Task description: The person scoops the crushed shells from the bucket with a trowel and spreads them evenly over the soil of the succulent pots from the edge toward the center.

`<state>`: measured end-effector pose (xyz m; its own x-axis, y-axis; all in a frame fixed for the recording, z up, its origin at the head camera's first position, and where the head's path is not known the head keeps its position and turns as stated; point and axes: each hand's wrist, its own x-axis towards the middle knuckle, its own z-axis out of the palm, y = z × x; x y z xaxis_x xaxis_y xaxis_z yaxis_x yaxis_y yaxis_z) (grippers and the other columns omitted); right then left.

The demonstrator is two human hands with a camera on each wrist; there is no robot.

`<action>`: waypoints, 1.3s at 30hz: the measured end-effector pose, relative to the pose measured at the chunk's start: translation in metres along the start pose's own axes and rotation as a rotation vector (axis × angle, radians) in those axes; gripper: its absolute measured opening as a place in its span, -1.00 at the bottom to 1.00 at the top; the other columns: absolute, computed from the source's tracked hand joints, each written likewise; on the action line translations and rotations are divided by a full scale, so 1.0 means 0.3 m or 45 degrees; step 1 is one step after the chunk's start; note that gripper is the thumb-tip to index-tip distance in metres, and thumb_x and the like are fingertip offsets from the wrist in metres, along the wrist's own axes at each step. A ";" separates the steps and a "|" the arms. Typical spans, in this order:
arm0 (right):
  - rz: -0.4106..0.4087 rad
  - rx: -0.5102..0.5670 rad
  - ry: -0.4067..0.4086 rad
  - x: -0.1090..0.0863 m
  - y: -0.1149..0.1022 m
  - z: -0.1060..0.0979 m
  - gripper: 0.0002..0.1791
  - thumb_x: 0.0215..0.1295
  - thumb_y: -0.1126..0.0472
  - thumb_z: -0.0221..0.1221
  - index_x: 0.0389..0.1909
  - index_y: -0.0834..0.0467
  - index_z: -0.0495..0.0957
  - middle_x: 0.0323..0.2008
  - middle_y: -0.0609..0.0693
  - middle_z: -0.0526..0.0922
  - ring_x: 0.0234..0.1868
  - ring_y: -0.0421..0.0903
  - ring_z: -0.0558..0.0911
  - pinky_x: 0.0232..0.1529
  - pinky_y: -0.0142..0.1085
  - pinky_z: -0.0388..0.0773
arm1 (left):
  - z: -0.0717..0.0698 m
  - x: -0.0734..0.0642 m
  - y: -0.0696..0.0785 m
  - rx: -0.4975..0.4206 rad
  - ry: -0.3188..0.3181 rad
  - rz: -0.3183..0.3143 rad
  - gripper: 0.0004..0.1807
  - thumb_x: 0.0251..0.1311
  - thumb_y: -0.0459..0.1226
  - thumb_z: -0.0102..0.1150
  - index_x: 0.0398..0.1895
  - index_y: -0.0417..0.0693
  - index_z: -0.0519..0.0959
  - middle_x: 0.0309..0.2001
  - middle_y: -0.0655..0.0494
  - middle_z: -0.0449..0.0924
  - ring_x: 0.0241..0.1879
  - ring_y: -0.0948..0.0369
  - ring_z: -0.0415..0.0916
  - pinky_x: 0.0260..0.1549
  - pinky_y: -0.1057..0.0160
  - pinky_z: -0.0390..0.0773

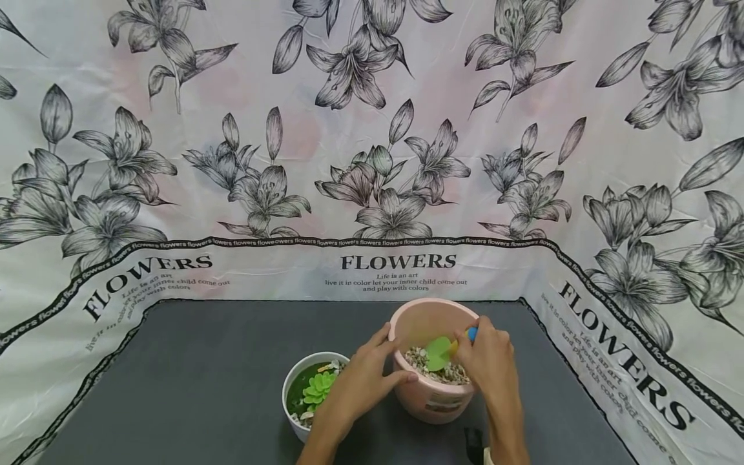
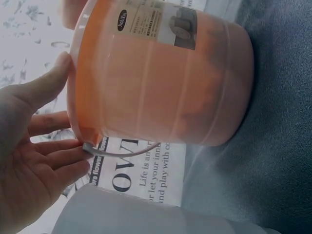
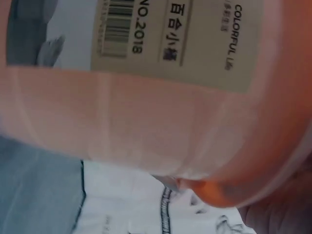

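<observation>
Pebbles (image 1: 458, 373) lie in the bottom of a pink plastic bucket (image 1: 437, 402). My right hand (image 1: 491, 361) grips a small toy shovel (image 1: 438, 353) inside it; the green blade is down at the pebbles, and yellow and blue parts show by the fingers. With thumb and fingers spread along the rim, my left hand (image 1: 363, 374) holds the bucket's left side. In the left wrist view, that hand (image 2: 36, 161) touches the rim beside the thin bail handle (image 2: 126, 154). The bucket's labelled wall (image 3: 146, 117) fills most of the right wrist view, hiding the shovel.
A white pot (image 1: 286, 394) with a green succulent (image 1: 318, 389) and stones stands left of the bucket, partly behind my left forearm. Beneath is a dark grey tabletop (image 1: 192, 381). A flower-printed cloth (image 1: 395, 268) rises at the back and sides.
</observation>
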<state>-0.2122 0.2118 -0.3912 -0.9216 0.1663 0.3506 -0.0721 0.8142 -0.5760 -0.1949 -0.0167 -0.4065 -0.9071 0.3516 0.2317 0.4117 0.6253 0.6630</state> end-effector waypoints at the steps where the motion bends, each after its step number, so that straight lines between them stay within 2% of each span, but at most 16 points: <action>1: 0.027 0.021 -0.018 0.005 -0.001 -0.004 -0.67 0.47 0.13 0.21 -0.14 0.40 0.53 -0.42 0.27 0.63 -0.42 0.16 0.70 -0.37 0.02 0.66 | -0.002 0.001 0.000 -0.002 -0.005 -0.006 -0.22 0.24 0.07 0.41 0.47 -0.05 0.49 0.61 -0.23 0.21 0.47 -0.27 0.39 0.33 -0.28 0.53; 5: 0.171 0.173 -0.064 0.021 0.000 -0.007 -0.63 0.51 0.13 0.17 -0.06 0.44 0.53 -0.35 0.31 0.73 -0.40 0.09 0.76 -0.44 -0.14 0.67 | -0.001 0.003 -0.003 -0.004 -0.005 -0.017 -0.24 0.25 0.06 0.41 0.48 0.01 0.50 0.62 -0.21 0.20 0.48 -0.28 0.38 0.33 -0.29 0.53; 10: 0.328 0.304 -0.059 0.018 -0.005 -0.023 -0.63 0.53 0.13 0.16 -0.01 0.43 0.52 -0.27 0.33 0.78 -0.44 -0.04 0.81 -0.59 -0.30 0.50 | 0.007 0.010 -0.003 -0.012 0.007 -0.010 -0.25 0.25 0.04 0.43 0.47 -0.01 0.50 0.61 -0.21 0.21 0.48 -0.26 0.39 0.34 -0.27 0.53; 13: 0.355 0.303 -0.018 0.011 -0.003 -0.038 -0.63 0.52 0.14 0.16 0.01 0.43 0.53 -0.28 0.30 0.80 -0.46 -0.06 0.82 -0.52 -0.31 0.50 | 0.014 0.011 -0.005 -0.019 0.005 -0.003 -0.24 0.24 0.04 0.43 0.46 -0.03 0.51 0.61 -0.21 0.22 0.48 -0.25 0.39 0.35 -0.26 0.53; 16: 0.347 0.307 0.026 0.008 0.005 -0.058 -0.61 0.51 0.14 0.16 0.04 0.43 0.56 -0.42 0.20 0.82 -0.52 -0.14 0.80 -0.40 -0.36 0.51 | 0.016 0.010 -0.010 -0.033 0.012 0.012 -0.25 0.23 0.02 0.44 0.45 -0.06 0.52 0.61 -0.22 0.22 0.50 -0.22 0.37 0.37 -0.23 0.52; 19: 0.383 0.384 0.043 0.008 0.018 -0.081 -0.57 0.53 0.11 0.16 0.11 0.44 0.56 -0.48 0.17 0.81 -0.60 -0.25 0.76 -0.41 -0.42 0.57 | 0.011 0.009 -0.015 -0.031 0.018 0.032 -0.25 0.23 0.01 0.44 0.45 -0.10 0.51 0.60 -0.25 0.21 0.51 -0.20 0.36 0.37 -0.19 0.53; 25: 0.456 0.692 0.043 0.006 0.053 -0.105 -0.51 0.59 0.14 0.12 0.20 0.52 0.47 -0.12 0.40 0.68 -0.60 -0.25 0.76 -0.45 -0.47 0.71 | 0.006 0.006 -0.015 -0.006 0.015 0.014 -0.24 0.25 0.02 0.43 0.46 -0.08 0.50 0.61 -0.22 0.21 0.52 -0.20 0.36 0.36 -0.20 0.54; 26: 0.463 0.734 0.047 0.006 0.058 -0.107 -0.51 0.59 0.15 0.12 0.21 0.53 0.46 -0.10 0.34 0.66 -0.60 -0.24 0.77 -0.42 -0.47 0.73 | 0.007 0.005 -0.014 -0.004 0.015 0.010 -0.24 0.25 0.02 0.42 0.47 -0.07 0.50 0.61 -0.21 0.20 0.52 -0.20 0.35 0.36 -0.21 0.54; 31: 0.509 0.843 0.080 0.002 0.073 -0.128 -0.54 0.58 0.18 0.14 0.20 0.52 0.45 -0.24 0.09 0.66 -0.61 -0.23 0.76 -0.37 -0.46 0.74 | 0.005 0.000 -0.013 0.007 0.020 0.030 -0.27 0.25 0.02 0.42 0.46 -0.04 0.52 0.61 -0.21 0.22 0.51 -0.21 0.37 0.35 -0.21 0.55; 39: 0.537 0.945 0.145 -0.003 0.067 -0.185 -0.52 0.59 0.16 0.13 0.24 0.50 0.44 -0.30 -0.13 0.61 -0.61 -0.26 0.75 -0.27 -0.49 0.75 | 0.001 -0.003 -0.036 0.006 0.013 0.066 -0.25 0.30 0.02 0.38 0.50 -0.04 0.45 0.62 -0.17 0.20 0.51 -0.18 0.38 0.34 -0.16 0.57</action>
<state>-0.1917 0.2588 -0.3622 -0.8865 0.4602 0.0478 0.0003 0.1039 -0.9946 -0.1984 -0.0233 -0.4141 -0.8853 0.3764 0.2732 0.4587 0.6099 0.6462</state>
